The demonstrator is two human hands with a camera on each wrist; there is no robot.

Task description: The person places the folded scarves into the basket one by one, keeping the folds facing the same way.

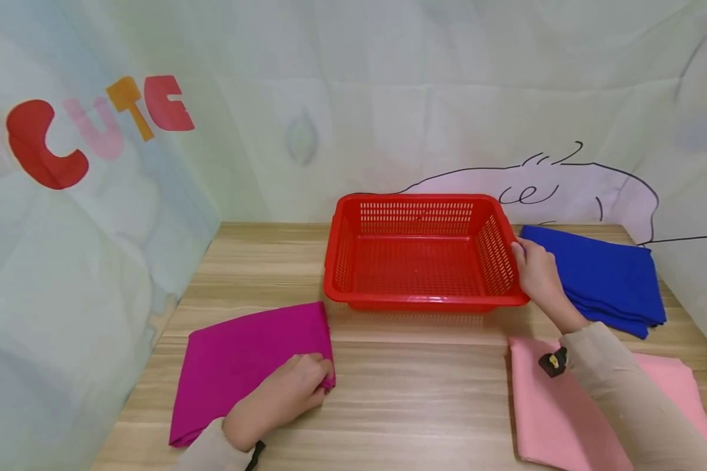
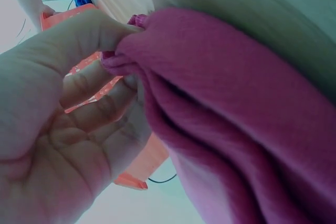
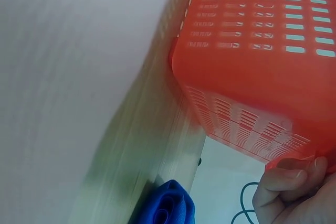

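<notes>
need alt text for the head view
A left hand pinches a folded magenta cloth by one corner while the right hand grips the right rim of a red basket. A folded blue cloth and a pink cloth lie to the right on a wood-grain table.

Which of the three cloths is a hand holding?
The magenta cloth: the left hand pinches it. No hand holds the blue one or pink one.

The table (image 1: 412, 386) has a pale wood-grain top. Creased, pale printed cloth (image 1: 365, 131) hangs behind its back edge and along both side edges. Colourful letters (image 1: 112, 127) spell CUTE above the left edge; a black-outlined cartoon figure (image 1: 577, 186) shows by the back-right corner.
</notes>
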